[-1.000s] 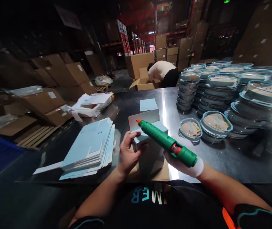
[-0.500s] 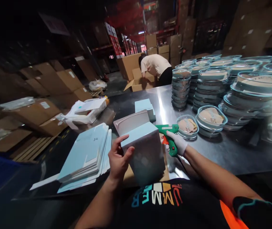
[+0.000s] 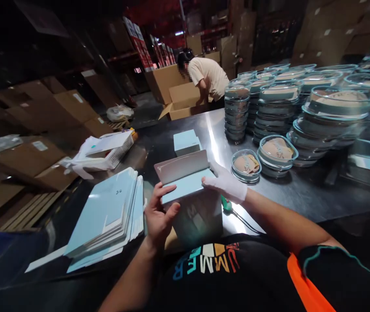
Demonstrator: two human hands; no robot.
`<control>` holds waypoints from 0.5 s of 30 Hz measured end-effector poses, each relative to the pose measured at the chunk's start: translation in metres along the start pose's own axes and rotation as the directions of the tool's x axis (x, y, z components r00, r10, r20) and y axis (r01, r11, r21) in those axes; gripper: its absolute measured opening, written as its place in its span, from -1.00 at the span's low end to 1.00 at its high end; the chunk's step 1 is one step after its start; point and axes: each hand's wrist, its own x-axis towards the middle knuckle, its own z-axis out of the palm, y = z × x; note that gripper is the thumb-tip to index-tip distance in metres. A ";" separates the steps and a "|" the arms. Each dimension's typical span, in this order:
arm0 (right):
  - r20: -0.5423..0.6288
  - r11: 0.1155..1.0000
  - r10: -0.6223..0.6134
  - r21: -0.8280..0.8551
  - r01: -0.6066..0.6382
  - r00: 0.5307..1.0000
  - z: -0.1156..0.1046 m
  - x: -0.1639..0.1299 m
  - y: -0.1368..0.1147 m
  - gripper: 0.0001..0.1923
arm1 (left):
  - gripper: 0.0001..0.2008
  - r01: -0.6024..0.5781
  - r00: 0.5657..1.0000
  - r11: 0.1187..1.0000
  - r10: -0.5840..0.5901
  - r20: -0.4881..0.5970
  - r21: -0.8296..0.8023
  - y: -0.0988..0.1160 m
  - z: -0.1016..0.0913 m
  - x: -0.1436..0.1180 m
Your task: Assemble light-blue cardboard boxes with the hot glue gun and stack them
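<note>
A light-blue cardboard box stands upright before me, one grey-brown flap raised at its far side. My left hand, bare, grips its left top edge between thumb and fingers. My right hand, in a white glove, clasps the right top corner, its thumb on the light-blue top and its other fingers behind the corner. Beside the box on the right lies the green glue gun, mostly hidden behind the box and my right hand, with a dark cord trailing from it.
Flat light-blue box blanks are piled at left. A smaller light-blue box stands beyond. Glass dishes rise in several stacks at right, two short stacks nearest. A white basket sits back left. Across the table, a person bends over a carton.
My right hand has let go of the glue gun, which now lies on the table, and has taken hold of the box's right corner. My left hand keeps its grip.
</note>
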 end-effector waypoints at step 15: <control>0.306 0.567 -0.684 -0.348 0.747 0.662 0.018 -0.023 0.026 -0.72 | -0.63 -0.583 0.713 0.784 0.367 0.597 0.214 0.039 -0.048 0.040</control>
